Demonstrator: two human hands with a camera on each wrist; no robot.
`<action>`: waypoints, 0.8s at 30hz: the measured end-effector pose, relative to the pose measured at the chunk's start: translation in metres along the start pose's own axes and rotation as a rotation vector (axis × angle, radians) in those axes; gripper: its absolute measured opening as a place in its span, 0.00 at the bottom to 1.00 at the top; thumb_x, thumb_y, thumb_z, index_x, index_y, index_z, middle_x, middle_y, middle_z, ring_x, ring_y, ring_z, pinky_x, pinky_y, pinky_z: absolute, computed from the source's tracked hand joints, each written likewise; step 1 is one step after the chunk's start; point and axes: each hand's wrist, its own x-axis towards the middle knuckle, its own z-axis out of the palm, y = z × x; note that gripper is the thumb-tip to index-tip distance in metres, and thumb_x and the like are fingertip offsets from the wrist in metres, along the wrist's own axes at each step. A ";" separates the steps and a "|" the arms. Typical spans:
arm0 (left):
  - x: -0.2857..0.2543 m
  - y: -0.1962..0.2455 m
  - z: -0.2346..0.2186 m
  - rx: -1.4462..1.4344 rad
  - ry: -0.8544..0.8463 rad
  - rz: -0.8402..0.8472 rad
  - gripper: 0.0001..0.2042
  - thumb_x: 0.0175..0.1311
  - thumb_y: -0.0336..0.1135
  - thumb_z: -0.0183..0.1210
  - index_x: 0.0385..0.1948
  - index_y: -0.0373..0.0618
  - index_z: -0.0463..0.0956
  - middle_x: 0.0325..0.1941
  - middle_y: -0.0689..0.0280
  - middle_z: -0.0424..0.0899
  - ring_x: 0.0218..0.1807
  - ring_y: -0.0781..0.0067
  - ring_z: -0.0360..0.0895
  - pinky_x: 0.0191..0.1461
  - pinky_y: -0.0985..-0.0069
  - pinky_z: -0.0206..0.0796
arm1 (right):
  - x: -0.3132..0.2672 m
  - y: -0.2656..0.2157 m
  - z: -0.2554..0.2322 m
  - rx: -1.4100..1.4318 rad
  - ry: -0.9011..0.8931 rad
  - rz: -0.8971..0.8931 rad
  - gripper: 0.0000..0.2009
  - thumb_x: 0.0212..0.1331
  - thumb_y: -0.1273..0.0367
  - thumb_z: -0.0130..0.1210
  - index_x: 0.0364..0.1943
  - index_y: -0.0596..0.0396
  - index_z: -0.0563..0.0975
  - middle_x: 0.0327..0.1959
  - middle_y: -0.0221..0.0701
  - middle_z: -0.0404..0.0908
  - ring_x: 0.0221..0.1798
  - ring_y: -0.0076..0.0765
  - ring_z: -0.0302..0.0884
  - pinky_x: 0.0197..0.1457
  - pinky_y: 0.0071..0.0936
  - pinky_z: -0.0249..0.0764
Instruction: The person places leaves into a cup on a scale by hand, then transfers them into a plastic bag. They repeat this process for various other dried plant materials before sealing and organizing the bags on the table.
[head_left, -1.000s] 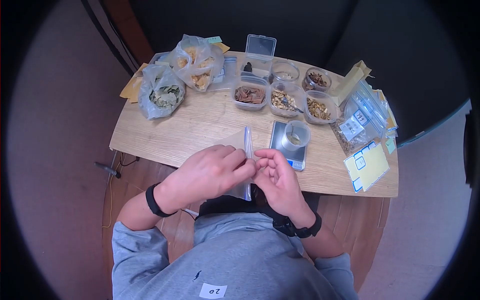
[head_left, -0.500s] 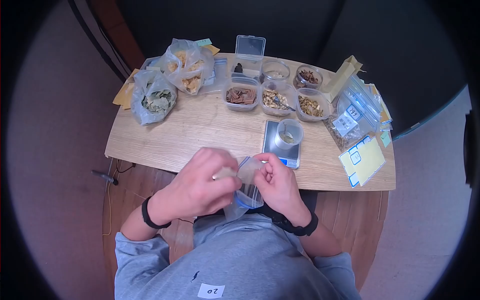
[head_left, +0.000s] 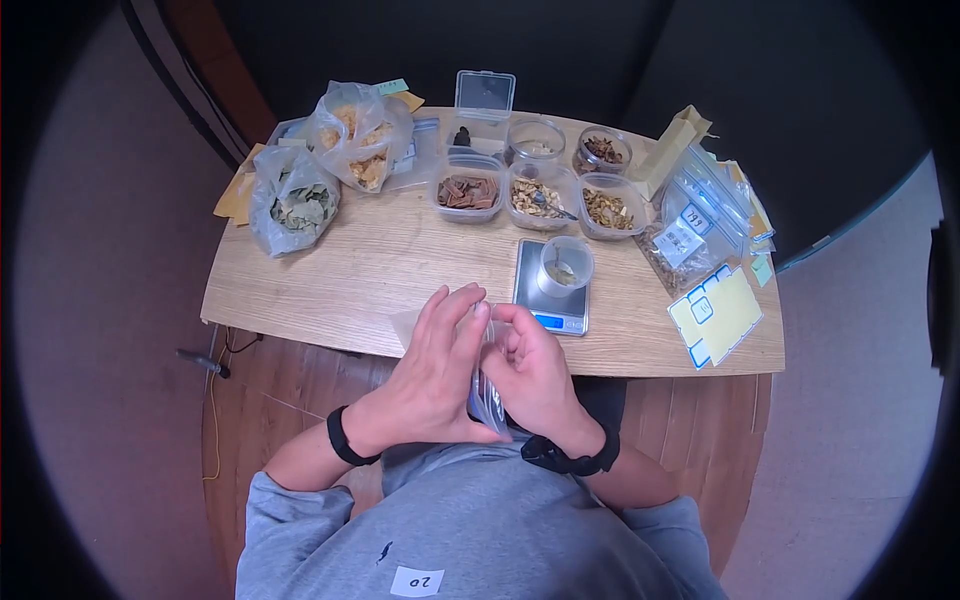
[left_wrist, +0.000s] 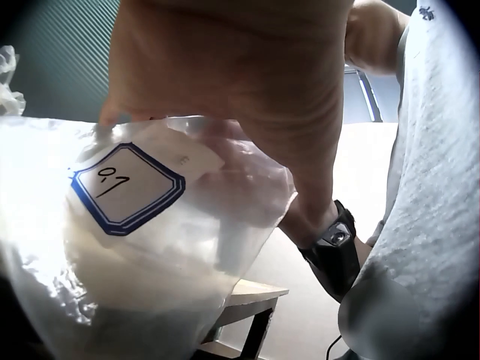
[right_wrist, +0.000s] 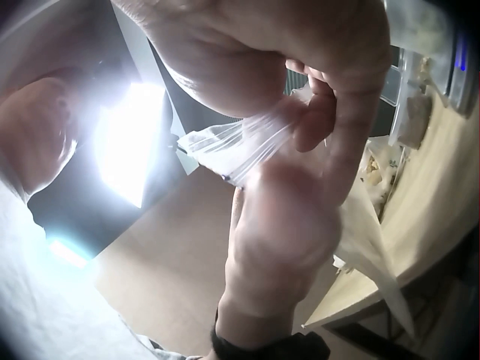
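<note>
A clear zip bag (head_left: 488, 405) is between the two hands, over the table's near edge and in front of the grey shirt. My left hand (head_left: 425, 385) holds it from the left, its fingers long at the far end of the mouth and its thumb at the near end. On the other side my right hand (head_left: 540, 375) pinches the bag's edge with curled fingers. The left wrist view shows the bag hanging large, with a blue-bordered label (left_wrist: 124, 187) marked by hand. In the right wrist view the plastic (right_wrist: 240, 146) is gathered in creases at the fingers.
Ahead lies a scale (head_left: 527, 295) with a plastic cup (head_left: 577, 250) on it. Behind stand tubs of reddish strips (head_left: 467, 193), pale slices (head_left: 535, 196) and brownish pieces (head_left: 607, 208). Bags of leaves (head_left: 302, 208) and yellowish pieces (head_left: 370, 165) are left, a labelled bag (head_left: 680, 240) right.
My left hand has spread from pinching the bag's top to spanning its mouth. The bag has turned and come nearer the body. The right hand keeps its hold.
</note>
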 end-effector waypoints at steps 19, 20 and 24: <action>0.009 -0.022 -0.006 -0.358 0.101 -0.226 0.68 0.43 0.42 0.85 0.82 0.36 0.39 0.68 0.44 0.68 0.69 0.45 0.72 0.74 0.55 0.66 | 0.014 -0.015 -0.086 -0.810 0.502 -0.259 0.37 0.54 0.64 0.79 0.64 0.65 0.71 0.50 0.44 0.80 0.52 0.46 0.80 0.57 0.40 0.77; 0.012 -0.025 -0.006 -0.336 0.112 -0.228 0.68 0.43 0.43 0.85 0.82 0.36 0.39 0.69 0.44 0.67 0.70 0.45 0.71 0.74 0.55 0.66 | 0.023 -0.010 -0.091 -0.801 0.452 -0.226 0.42 0.49 0.62 0.81 0.66 0.64 0.70 0.59 0.48 0.74 0.63 0.53 0.72 0.67 0.47 0.71; 0.028 -0.025 -0.005 -0.322 0.094 -0.227 0.68 0.43 0.43 0.84 0.82 0.35 0.39 0.71 0.44 0.64 0.72 0.44 0.68 0.75 0.55 0.64 | 0.045 0.002 -0.098 -1.021 0.391 -0.253 0.41 0.48 0.62 0.81 0.65 0.64 0.70 0.60 0.48 0.74 0.63 0.54 0.73 0.68 0.49 0.71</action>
